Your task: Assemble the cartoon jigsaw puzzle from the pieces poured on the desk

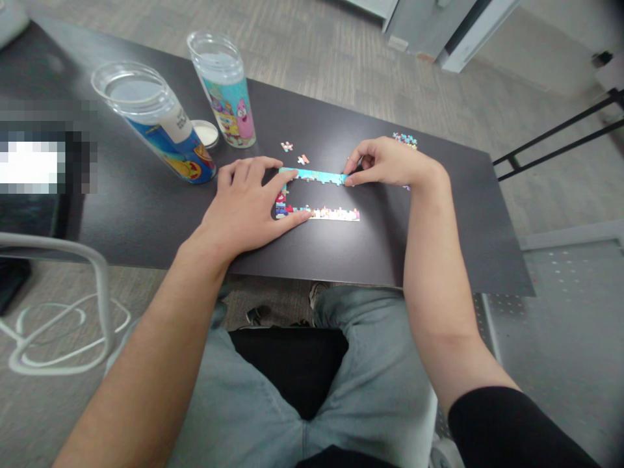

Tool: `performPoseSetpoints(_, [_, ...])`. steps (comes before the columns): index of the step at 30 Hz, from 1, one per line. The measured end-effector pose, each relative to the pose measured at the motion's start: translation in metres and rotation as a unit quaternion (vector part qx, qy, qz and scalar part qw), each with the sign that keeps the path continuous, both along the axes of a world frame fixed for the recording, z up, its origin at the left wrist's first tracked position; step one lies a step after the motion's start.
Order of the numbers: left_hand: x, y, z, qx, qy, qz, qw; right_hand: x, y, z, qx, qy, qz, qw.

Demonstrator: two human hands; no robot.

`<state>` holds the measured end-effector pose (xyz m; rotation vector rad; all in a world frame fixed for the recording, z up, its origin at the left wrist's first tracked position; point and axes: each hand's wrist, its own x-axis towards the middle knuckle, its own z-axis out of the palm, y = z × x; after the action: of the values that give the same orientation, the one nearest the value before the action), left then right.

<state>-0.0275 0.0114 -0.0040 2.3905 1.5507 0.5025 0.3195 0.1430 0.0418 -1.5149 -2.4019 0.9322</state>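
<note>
A partly joined jigsaw puzzle frame (pixel 319 176) lies flat on the dark table, with a blue top strip, a left side and a pale bottom strip. My left hand (pixel 248 205) rests spread over its left side, fingertips on the top strip and thumb on the bottom strip. At the right end of the top strip, my right hand (pixel 375 162) pinches a small blue puzzle piece (pixel 344 179) between thumb and fingers. Two loose puzzle pieces (pixel 303 159) lie above the frame. More loose pieces (pixel 405 139) are partly hidden behind my right hand.
Two clear-topped printed canisters, one blue (pixel 166 130) and one turquoise (pixel 228 97), stand at the left of the table (pixel 463 214). A round lid (pixel 205 134) lies between them. A blurred-out screen (pixel 32 169) is at the far left, above a white cable (pixel 63 370).
</note>
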Motion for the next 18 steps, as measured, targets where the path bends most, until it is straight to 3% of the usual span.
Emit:
performPoseSetpoints(7, [0.002, -0.001, 0.003, -0.004, 0.011, 0.007, 1.000, -0.003, -0.003, 0.001, -0.007, 0.026, -0.001, 1.000])
performPoseSetpoints(18, [0.002, -0.002, 0.004, -0.012, 0.007, 0.005, 1.000, -0.006, 0.003, -0.013, 0.019, 0.079, -0.023, 0.996])
